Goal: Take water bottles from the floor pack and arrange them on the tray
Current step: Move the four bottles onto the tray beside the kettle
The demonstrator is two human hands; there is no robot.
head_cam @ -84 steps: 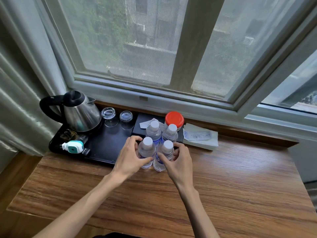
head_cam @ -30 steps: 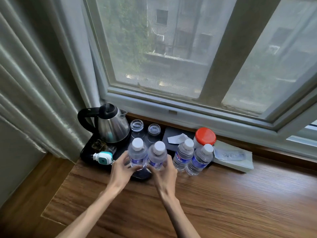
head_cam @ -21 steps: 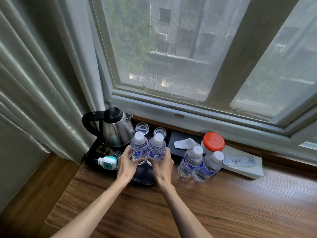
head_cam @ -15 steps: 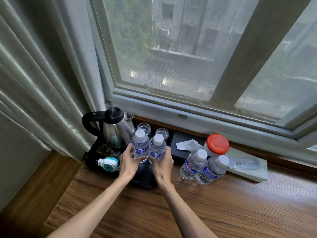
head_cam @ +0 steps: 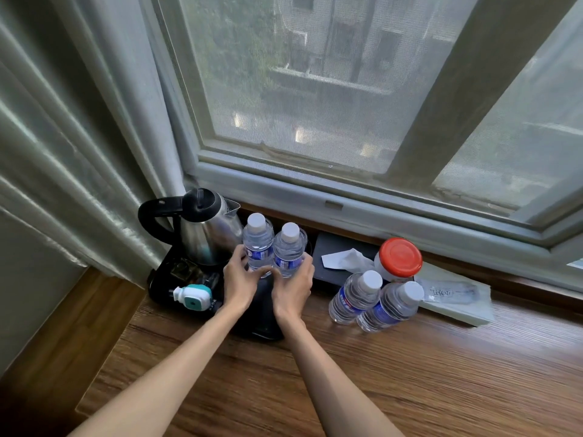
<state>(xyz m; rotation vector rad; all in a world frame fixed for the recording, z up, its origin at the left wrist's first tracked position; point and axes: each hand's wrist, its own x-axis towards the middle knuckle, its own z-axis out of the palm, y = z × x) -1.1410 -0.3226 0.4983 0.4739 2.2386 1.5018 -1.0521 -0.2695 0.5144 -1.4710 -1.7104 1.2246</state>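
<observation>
While both bottles stand upright and touching on the black tray (head_cam: 164, 288), just right of the kettle (head_cam: 205, 234), the left hand (head_cam: 239, 283) wraps the left water bottle (head_cam: 258, 247) low on its label and the right hand (head_cam: 291, 290) wraps the right water bottle (head_cam: 288, 250) the same way. Full, capped, thin clear plastic: likely moderately heavy, slightly squashy, smooth, so a mid-body grip at the label suits. Two more bottles (head_cam: 373, 302) lean together on the wooden table (head_cam: 410, 373), off the tray, near the red-lidded jar (head_cam: 399, 258).
</observation>
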